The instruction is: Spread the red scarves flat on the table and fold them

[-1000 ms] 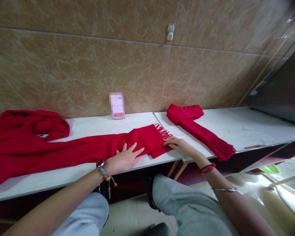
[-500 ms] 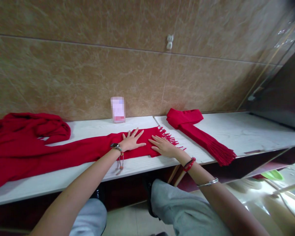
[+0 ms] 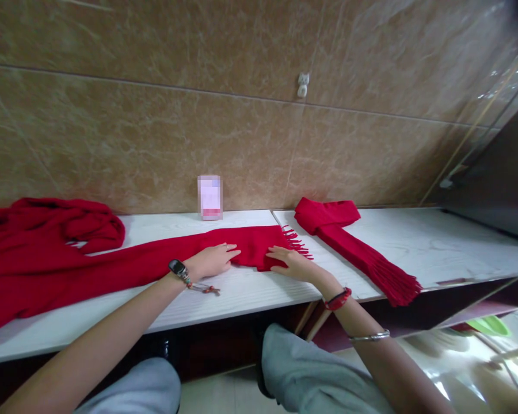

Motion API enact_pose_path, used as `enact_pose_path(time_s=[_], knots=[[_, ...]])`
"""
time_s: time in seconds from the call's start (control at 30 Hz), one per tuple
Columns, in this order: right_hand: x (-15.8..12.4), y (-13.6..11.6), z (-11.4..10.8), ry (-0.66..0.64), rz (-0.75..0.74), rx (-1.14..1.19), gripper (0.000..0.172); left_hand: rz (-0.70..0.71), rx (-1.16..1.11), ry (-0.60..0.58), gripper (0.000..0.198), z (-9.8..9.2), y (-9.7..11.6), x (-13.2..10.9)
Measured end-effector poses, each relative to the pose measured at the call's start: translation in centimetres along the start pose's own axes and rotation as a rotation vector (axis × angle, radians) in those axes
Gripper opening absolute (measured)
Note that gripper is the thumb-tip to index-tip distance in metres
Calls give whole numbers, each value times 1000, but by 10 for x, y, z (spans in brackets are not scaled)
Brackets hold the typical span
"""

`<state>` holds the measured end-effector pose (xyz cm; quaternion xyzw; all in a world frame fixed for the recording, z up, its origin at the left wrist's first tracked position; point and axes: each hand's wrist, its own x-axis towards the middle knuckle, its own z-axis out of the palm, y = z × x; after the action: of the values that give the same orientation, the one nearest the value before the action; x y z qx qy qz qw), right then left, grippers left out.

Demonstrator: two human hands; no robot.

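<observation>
A long red scarf [image 3: 155, 260] lies stretched across the white counter [image 3: 242, 290], its fringed end [image 3: 296, 242] pointing right. My left hand [image 3: 211, 260] rests at the scarf's near edge, fingers together and pointing right. My right hand [image 3: 291, 263] lies flat on the scarf's end beside the fringe, fingers stretched toward the left. The two hands are a short gap apart. The scarf's left part is bunched in a heap [image 3: 47, 230].
A second red scarf [image 3: 354, 241], folded, lies to the right on the counter with its fringe near the front edge. A small pink card [image 3: 209, 197] stands against the tiled wall. A dark appliance [image 3: 501, 184] sits at far right. My knees are below the counter.
Both hands have slid toward me across the scarf, from its middle to its near edge. The left hand's fingers, spread before, are now together.
</observation>
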<state>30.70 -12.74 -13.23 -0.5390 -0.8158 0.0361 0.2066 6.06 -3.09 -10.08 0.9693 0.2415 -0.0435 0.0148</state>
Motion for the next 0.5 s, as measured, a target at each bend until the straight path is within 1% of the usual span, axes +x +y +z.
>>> enact_pose_path(time_s=[0.07, 0.13, 0.2, 0.27, 0.3, 0.33, 0.37, 0.4, 0.43, 0.47, 0.5], knots=[[-7, 0, -3, -4, -16, -24, 38, 20, 20, -8, 57, -5, -2, 0], [-10, 0, -4, -1, -21, -35, 38, 14, 13, -1, 61, -14, -4, 1], [-11, 0, -6, 3, -19, -33, 39, -9, -21, 62, 60, -27, -3, 2], [-12, -1, -7, 14, -16, -10, 41, -30, -74, 163, 59, -40, 3, -1], [-13, -1, -8, 18, -17, 8, 43, -36, -94, 204, 60, -44, 7, -5], [-13, -1, -8, 21, -18, 25, 44, -42, -105, 213, 60, -45, 12, -9], [-14, -1, -8, 23, -18, 37, 46, -45, -105, 183, 60, -43, 18, -14], [-15, -1, -9, 22, -19, 43, 48, -54, -99, 114, 60, -39, 23, -20], [-16, -1, -9, 18, -19, 42, 49, -85, -93, 10, 62, -33, 26, -25], [-17, 0, -9, 13, -19, 37, 50, -134, -93, -62, 64, -26, 28, -30], [-18, 0, -9, 5, -18, 31, 52, -181, -94, -104, 68, -19, 28, -34]])
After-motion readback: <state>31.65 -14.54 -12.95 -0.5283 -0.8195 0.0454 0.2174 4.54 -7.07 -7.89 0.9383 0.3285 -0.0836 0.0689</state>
